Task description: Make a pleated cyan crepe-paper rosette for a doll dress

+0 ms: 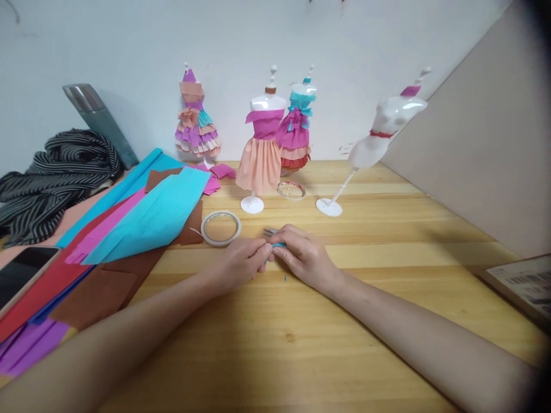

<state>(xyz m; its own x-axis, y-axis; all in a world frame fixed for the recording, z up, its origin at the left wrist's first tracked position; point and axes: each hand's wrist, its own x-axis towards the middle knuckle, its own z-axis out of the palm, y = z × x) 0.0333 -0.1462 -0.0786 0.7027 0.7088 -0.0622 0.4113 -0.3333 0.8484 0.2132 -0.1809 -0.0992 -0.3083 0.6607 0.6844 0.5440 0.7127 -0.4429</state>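
Near the middle of the table, my left hand (241,261) and my right hand (307,255) meet with their fingertips close together. A narrow turquoise paper strip (278,245) runs between them, pinched by both. Past the right fingers, metal tips (270,232) like scissor blades poke out to the left; the rest of that tool is hidden behind the hand. A tiny turquoise scrap (285,278) lies on the wood just below. Close to the left hand rests a roll of tape (221,228) with its end lifted.
Dress forms in paper dresses (260,152) (297,129) (197,123) stand at the back; a bare white one (374,132) leans at right. Coloured paper sheets (146,215), a phone (26,275), striped cloth (64,178) and a bottle (101,123) fill the left. A cardboard box (523,287) is at right.
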